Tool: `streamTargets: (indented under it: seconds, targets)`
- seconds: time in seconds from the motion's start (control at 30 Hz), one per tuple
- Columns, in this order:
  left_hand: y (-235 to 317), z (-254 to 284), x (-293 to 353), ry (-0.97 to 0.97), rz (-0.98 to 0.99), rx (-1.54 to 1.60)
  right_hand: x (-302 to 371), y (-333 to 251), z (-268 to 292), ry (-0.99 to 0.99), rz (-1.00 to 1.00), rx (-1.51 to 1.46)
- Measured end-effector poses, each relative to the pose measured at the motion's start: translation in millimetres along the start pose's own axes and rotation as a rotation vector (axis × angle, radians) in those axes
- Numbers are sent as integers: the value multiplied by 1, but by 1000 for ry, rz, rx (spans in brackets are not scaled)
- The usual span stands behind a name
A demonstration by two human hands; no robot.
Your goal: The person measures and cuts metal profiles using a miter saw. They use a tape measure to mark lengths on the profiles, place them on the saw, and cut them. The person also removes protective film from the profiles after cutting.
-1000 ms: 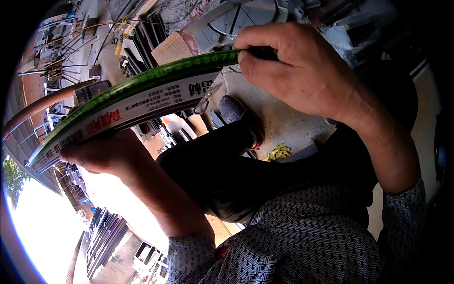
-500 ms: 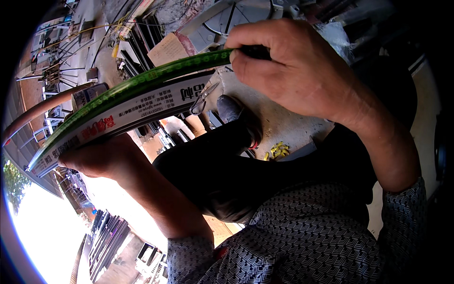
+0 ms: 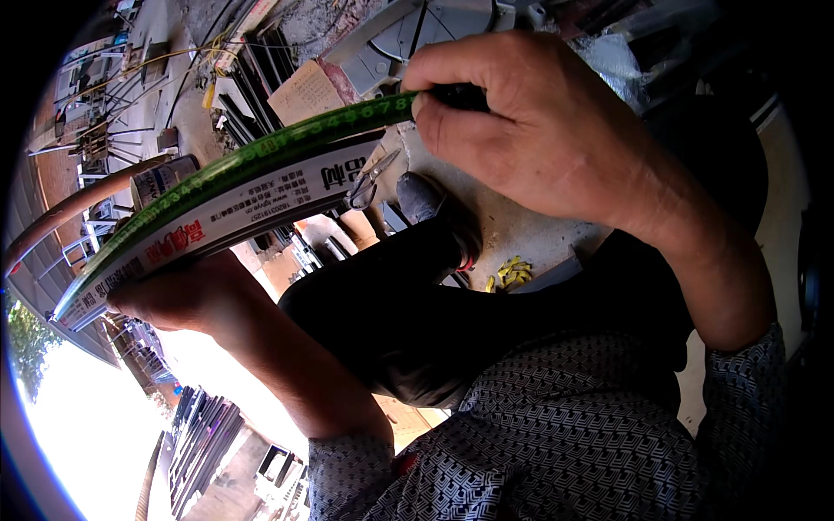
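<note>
A long metal profile (image 3: 261, 198) with white printed film on its face slants from the far left toward the middle. My left hand (image 3: 187, 295) grips it from below near its left end. Along its upper edge runs the green blade of a tape measure (image 3: 287, 143), bowed by the lens. My right hand (image 3: 539, 130) pinches the blade between thumb and fingers at its right end, with a dark part, perhaps the tape's case, mostly hidden in the palm. Beside the profile's right end is a pair of scissors (image 3: 369, 182).
Beyond my hands are a round grey machine base (image 3: 426, 30), a brown cardboard piece (image 3: 306, 91) and dark profiles (image 3: 252, 122). My shoe (image 3: 420, 197) rests on the floor near yellow scraps (image 3: 514, 272). More profiles (image 3: 204, 443) are stacked at lower left.
My right hand has shifted slightly left with the tape. The profile has slid a little left and down; my left hand keeps its grip.
</note>
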State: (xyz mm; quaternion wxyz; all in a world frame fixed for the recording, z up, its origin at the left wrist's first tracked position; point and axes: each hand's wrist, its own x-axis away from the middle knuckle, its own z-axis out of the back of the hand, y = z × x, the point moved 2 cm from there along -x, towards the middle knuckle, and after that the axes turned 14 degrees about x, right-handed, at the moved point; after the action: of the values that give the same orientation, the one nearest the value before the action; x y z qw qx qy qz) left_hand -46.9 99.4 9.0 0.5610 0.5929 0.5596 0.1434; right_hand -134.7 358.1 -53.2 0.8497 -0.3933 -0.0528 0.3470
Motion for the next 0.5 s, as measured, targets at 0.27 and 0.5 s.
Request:
streamTargets:
  seconds: [0.27,0.5]
  targets:
    - [1,2,-1,4,4,-5,-1,-2,2,-28,1,-15]
    - [-3,32,-23,-108,-101,-476,-24,-14,46,-417,-102,-137]
